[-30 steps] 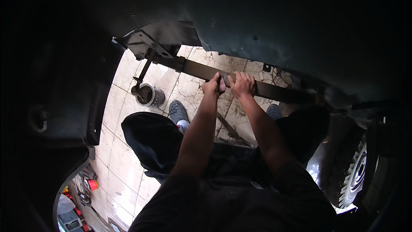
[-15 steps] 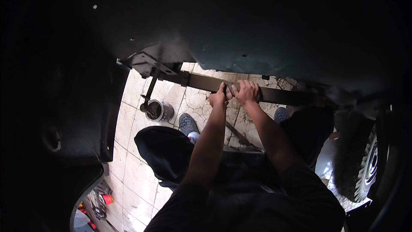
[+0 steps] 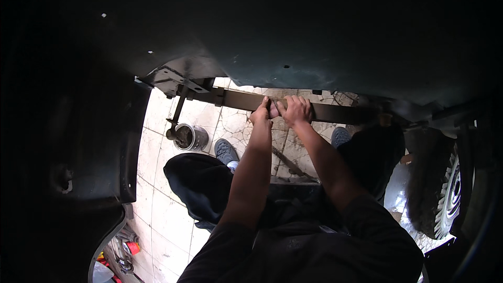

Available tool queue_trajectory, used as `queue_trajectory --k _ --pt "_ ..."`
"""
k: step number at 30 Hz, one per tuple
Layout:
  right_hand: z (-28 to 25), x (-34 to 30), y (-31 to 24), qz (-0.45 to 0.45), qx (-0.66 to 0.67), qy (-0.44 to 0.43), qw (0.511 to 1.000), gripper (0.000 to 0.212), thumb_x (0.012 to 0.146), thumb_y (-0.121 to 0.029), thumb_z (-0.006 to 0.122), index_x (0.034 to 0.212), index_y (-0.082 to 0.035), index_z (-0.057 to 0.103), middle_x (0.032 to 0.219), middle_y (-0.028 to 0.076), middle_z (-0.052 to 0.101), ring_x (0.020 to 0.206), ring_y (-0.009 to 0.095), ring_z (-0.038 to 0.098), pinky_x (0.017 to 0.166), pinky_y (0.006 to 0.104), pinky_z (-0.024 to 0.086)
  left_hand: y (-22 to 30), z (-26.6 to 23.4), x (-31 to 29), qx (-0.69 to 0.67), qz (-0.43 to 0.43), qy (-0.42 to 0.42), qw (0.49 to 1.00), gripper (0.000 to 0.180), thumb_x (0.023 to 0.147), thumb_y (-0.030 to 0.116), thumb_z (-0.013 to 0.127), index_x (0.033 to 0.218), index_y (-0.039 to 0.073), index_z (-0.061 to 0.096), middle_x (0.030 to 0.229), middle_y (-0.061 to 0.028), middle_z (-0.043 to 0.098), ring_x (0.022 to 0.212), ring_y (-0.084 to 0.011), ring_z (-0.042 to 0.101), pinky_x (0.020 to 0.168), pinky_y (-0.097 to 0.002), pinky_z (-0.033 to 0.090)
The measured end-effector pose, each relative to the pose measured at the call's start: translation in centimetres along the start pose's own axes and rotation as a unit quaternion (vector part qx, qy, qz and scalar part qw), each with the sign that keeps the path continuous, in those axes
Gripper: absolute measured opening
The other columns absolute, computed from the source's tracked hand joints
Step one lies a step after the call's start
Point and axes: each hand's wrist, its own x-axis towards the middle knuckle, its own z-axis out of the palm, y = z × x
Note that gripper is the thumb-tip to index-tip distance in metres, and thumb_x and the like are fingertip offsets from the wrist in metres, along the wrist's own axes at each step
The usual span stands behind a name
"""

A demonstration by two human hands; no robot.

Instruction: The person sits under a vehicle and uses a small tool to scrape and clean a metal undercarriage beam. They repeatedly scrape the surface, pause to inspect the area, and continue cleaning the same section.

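A long, flat, brown leaf spring (image 3: 241, 99) runs crosswise under a dark vehicle body, with a clamp band toward its left end. My left hand (image 3: 261, 113) is closed at its near edge, thumb pointing up across the face. Close beside it, my right hand (image 3: 297, 111) wraps over the top of the spring, knuckles up. A small pinkish patch (image 3: 273, 109) shows between the two hands; whether it is a piece of cloth or part of a finger I cannot make out. The fingertips behind the spring are hidden.
Dark body panels (image 3: 272, 36) hang over and around my arms. A bucket (image 3: 191, 137) with dark contents stands on the tiled floor, below a hanging rod (image 3: 178, 106). To the right is a toothed wheel-like part (image 3: 448, 196); tools and a red item (image 3: 133, 248) lie lower left.
The whole scene has shifted slightly left in view. Both hands stay on the leaf spring; their grip has changed only a little.
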Motion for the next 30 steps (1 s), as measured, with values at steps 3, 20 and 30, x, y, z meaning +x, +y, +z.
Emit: queue_trajectory --k 3,20,30 --pt "-0.2 0.2 -0.7 -0.004 0.0 -0.008 1.0 0.041 0.091 -0.05 0.065 0.099 -0.011 0.074 0.096 0.01 0.071 0.097 0.032 0.066 0.091 0.0472 0.046 -0.7 -1.5 1.3 -0.048 0.04 -0.048 0.997 0.026 0.096 0.029 0.077 0.105 0.005 0.074 0.096 -0.006 0.076 0.071 -0.0224 0.071 0.07 -0.045 0.061" --pt "-0.4 0.2 0.1 0.003 -0.007 -0.021 1.0 0.041 0.095 -0.049 0.063 0.104 -0.011 0.074 0.1 0.011 0.072 0.099 0.032 0.066 0.094 0.0461 0.045 2.3 -1.1 -4.2 -0.03 0.027 -0.039 0.998 0.032 0.082 0.016 0.091 0.1 -0.004 0.073 0.099 -0.0121 0.076 0.078 -0.0219 0.074 0.063 -0.0373 0.062" --pt "-0.3 0.5 -0.2 -0.003 -0.016 -0.022 1.0 0.041 0.094 -0.05 0.063 0.101 -0.011 0.074 0.099 0.011 0.072 0.097 0.032 0.065 0.092 0.0466 0.045 2.4 -0.3 -3.7 0.016 0.008 0.052 0.998 0.06 0.068 0.031 0.1 0.108 -0.005 0.072 0.106 -0.0163 0.074 0.085 -0.0238 0.073 0.069 -0.0396 0.061"
